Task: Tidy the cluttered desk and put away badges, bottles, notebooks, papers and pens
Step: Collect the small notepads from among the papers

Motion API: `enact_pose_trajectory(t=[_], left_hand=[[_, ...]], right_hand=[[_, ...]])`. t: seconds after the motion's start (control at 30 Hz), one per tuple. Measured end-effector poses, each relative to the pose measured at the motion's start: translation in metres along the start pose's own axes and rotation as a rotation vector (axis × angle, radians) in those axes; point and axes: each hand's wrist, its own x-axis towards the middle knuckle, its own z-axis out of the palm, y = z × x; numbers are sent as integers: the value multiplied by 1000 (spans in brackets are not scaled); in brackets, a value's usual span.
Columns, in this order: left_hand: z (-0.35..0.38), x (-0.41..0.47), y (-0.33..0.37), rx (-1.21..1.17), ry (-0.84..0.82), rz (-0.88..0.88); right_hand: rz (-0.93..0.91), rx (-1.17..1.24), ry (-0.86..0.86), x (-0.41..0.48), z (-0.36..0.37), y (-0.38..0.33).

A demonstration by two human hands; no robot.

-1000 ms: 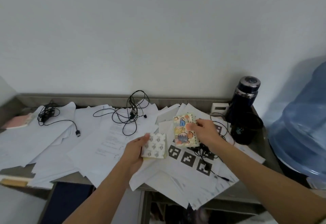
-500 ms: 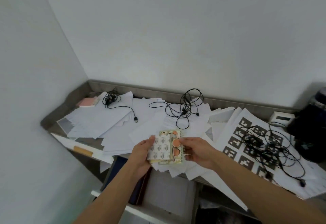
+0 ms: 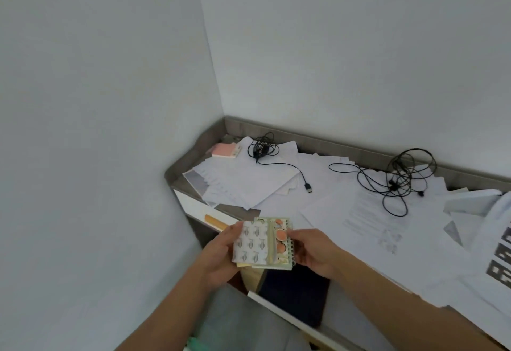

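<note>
Two small notebooks are stacked in my hands above an open drawer (image 3: 279,305). The white patterned notebook (image 3: 251,243) lies on top of a colourful spiral notebook (image 3: 280,242). My left hand (image 3: 221,256) grips the stack's left edge and underside. My right hand (image 3: 313,249) holds the spiral side. A dark blue notebook (image 3: 296,294) lies inside the drawer below. Loose white papers (image 3: 249,177) cover the grey desk (image 3: 179,165). A pink notepad (image 3: 222,150) rests in the far left corner.
Two tangles of black cable (image 3: 261,148) (image 3: 398,179) lie on the papers. Sheets with black square markers (image 3: 502,256) are at the right edge. White walls close the corner on the left and behind. A second drawer front (image 3: 199,209) shows under the desk's left end.
The view has swung left toward the desk corner. Both hands carried the stacked notebooks from over the papers to above the open drawer, with the white one now on top of the spiral one.
</note>
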Motion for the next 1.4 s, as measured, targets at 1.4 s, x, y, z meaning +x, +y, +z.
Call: enact_pose_trajectory(t=[1.4], left_hand=[[-117,192,136,138,430,133]], right_hand=[[-666,-1953,296,367,161,-188]])
